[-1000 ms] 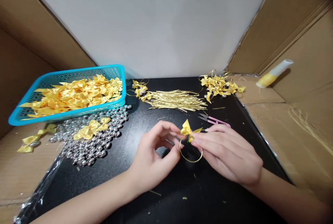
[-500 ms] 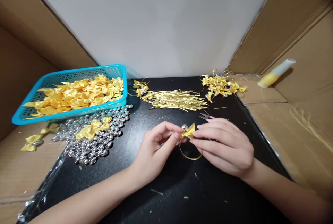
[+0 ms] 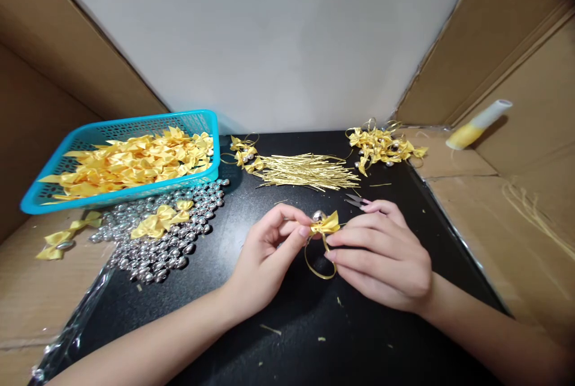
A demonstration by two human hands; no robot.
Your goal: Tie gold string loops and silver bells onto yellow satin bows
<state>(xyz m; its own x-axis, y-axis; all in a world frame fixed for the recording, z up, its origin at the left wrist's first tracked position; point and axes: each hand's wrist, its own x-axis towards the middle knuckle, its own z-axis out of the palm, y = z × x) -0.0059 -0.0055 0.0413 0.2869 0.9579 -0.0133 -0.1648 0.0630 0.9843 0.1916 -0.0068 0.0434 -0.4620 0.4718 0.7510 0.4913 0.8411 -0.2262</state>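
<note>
Currently, my left hand [image 3: 265, 254] and right hand [image 3: 381, 260] both pinch the yellow bow [image 3: 327, 224], silver bell [image 3: 318, 215] atop and gold loop [image 3: 314, 267] hanging, just above the table [image 3: 287, 320]: fastening in hand, I judge, with steady tension called for next.

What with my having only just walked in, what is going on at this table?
A person's left hand and right hand pinch one yellow bow above the black table. A silver bell sits on it and a gold loop hangs below. To the left are a blue basket of bows and a heap of bells; behind lie gold wire pieces, pink snips and a pile of looped bows.
</note>
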